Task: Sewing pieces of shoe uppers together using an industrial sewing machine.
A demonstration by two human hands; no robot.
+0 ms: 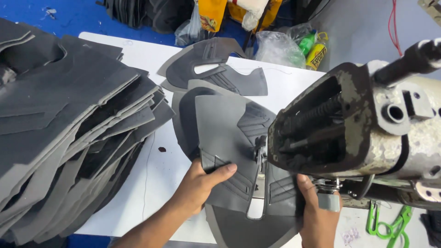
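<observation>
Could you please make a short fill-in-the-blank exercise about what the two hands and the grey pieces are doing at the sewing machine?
1. The left hand grips a folded grey piece with its ____ lying on top.
2. The right hand presses the piece from below the worn head of the ____ machine.
3. A tall stack of grey pieces lies on the white table, to the ____ of the hands.
4. Near the right hand hang ____ plastic clips.

Missing words: thumb; sewing; left; green

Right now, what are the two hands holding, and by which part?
Both grip the dark grey cut fabric piece under the sewing machine: left hand pinches its left edge, right hand holds its right side.
</observation>
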